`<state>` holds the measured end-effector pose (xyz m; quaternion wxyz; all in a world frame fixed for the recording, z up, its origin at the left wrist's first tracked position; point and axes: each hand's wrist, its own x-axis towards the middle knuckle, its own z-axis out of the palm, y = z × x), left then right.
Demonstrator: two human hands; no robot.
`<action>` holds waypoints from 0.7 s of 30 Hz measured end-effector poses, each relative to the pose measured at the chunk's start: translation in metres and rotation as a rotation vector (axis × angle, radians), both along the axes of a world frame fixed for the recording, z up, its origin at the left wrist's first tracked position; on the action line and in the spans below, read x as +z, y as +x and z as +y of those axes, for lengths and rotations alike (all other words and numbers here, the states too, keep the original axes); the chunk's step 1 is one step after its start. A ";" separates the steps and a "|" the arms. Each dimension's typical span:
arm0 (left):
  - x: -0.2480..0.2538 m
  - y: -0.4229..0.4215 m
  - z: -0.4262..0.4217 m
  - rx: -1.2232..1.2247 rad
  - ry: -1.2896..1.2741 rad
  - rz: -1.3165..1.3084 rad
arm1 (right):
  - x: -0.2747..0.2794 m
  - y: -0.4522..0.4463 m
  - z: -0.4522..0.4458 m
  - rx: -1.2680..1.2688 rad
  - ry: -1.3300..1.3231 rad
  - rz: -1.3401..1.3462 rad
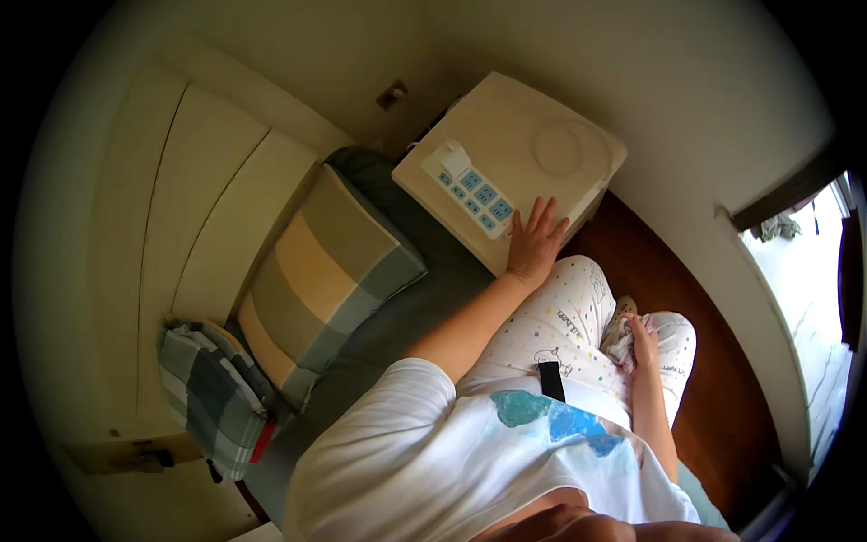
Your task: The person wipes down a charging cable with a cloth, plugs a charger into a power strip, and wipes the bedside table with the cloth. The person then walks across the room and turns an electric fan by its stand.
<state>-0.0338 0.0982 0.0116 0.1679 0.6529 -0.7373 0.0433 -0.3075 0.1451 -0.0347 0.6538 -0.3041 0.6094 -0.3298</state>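
My left hand (536, 244) lies with its fingers spread on the near edge of a cream bedside table (506, 117). Just beside its fingertips is a long white power strip (485, 219) with blue socket faces, and a white plug-in block (454, 159) sits at its far end. Over my lap, my right hand (645, 345) is closed around a crumpled pale cloth (619, 347), part of which its fingers hide. White printed trousers (533, 334) cover my bent legs. A short black strap-like piece (551, 381) shows at my waist.
A striped pillow (334, 262) and a folded checked cloth bundle (212, 388) rest on the dark green bed (361, 339) by a cream headboard (172, 217). A wall socket (392, 94) is behind the table. Brown floor (722, 397) and a bright opening (808, 271) lie right.
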 end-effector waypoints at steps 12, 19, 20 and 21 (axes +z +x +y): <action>-0.016 -0.007 -0.029 0.030 0.067 0.013 | 0.006 0.047 -0.107 0.110 -0.156 -0.200; -0.005 -0.004 -0.031 0.087 0.088 0.094 | 0.028 0.142 -0.179 0.331 -0.381 -0.052; -0.008 -0.004 -0.032 0.097 0.099 0.085 | 0.024 0.146 -0.182 0.356 -0.468 0.114; -0.007 -0.005 -0.034 0.105 0.109 0.080 | 0.023 0.147 -0.185 0.362 -0.465 0.127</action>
